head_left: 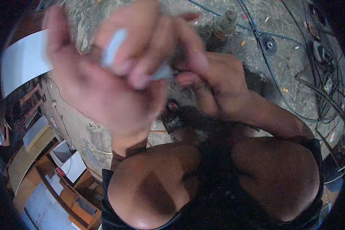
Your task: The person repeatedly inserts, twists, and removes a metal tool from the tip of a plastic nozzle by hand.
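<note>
Blurred and close to the camera, my left hand [99,92] has its thumb out to the left and its fingers curled over a small whitish strip [114,46]. Part of the strip also shows below those fingers, towards the right. Just right of it, my right hand [228,82] is closed, its thumb and fingertips pressed together close to the strip's end. Whatever lies between its fingertips is too blurred to tell. The two hands nearly touch.
A glass jar [225,25] stands on the stained concrete floor [272,73] near a black disc [268,45]. Cables [322,96] run down the right. At lower left are wooden boxes [78,205]; a white panel [25,61] is at upper left. My bare knees are below.
</note>
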`<state>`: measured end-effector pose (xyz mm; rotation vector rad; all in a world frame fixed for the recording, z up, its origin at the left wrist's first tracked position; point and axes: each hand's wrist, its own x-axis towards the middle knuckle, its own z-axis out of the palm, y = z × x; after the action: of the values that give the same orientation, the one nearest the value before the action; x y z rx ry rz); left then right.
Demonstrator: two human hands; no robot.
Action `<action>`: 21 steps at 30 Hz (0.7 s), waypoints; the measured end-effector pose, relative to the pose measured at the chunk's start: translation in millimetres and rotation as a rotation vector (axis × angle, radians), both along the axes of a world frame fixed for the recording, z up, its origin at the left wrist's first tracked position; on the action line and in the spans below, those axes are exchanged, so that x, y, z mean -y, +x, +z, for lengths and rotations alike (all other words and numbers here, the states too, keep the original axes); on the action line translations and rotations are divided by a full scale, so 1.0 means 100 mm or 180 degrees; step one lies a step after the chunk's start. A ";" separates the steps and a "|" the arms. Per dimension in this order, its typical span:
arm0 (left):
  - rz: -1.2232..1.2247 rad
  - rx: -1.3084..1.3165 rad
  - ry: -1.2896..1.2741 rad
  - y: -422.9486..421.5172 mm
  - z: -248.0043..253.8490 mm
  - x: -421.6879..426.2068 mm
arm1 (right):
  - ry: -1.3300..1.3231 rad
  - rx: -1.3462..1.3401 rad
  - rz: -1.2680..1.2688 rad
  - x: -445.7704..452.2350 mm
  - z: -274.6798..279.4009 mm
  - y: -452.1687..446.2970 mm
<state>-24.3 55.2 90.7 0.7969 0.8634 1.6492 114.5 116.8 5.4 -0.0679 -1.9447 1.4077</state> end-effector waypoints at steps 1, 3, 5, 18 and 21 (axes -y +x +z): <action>-0.0003 0.0058 0.0034 0.04 -0.04 0.00 | 0.0030 -0.0015 0.0019 0.00 0.04 0.01; -0.0058 -0.0052 -0.0088 -0.08 -0.03 0.04 | 0.0063 0.0341 0.0039 -0.04 0.01 0.02; -0.0114 -0.0173 -0.0206 -0.12 -0.06 0.06 | 0.0037 0.0368 0.0014 -0.03 0.01 0.01; 0.0196 -0.0464 0.0219 -0.37 0.06 0.15 | 0.0315 0.0977 -0.0085 -0.09 -0.33 0.24; 0.0336 -0.0149 0.0122 -0.30 0.05 0.15 | 0.0277 0.0856 -0.0118 -0.08 -0.21 0.21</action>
<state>-54.3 40.3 95.9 0.8313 0.9225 1.7501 135.5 124.6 -15.8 -0.2632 -2.2091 1.3435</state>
